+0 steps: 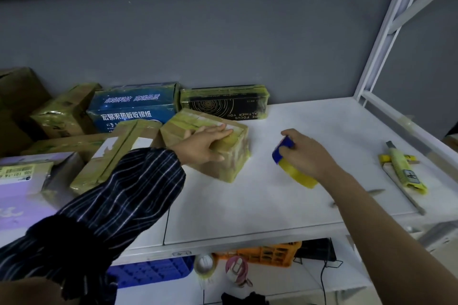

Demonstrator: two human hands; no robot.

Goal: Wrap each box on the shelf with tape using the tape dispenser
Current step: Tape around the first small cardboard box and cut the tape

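On the white shelf (272, 205), the left grip (208, 142) lies spread flat atop a taped cardboard box (230, 166). To its right, the right grip (307, 153) curls around the tape dispenser (285, 160).

Taped brown box (229, 166) on shelf (260, 210) — blue tape dispenser (281, 153) nearby.

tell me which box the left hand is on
The small brown box in front of the black box: the left hand lies on its top, on no other.

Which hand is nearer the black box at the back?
Left: the left hand rests on the brown box directly before the black box; the right hand grips the tape dispenser farther right.
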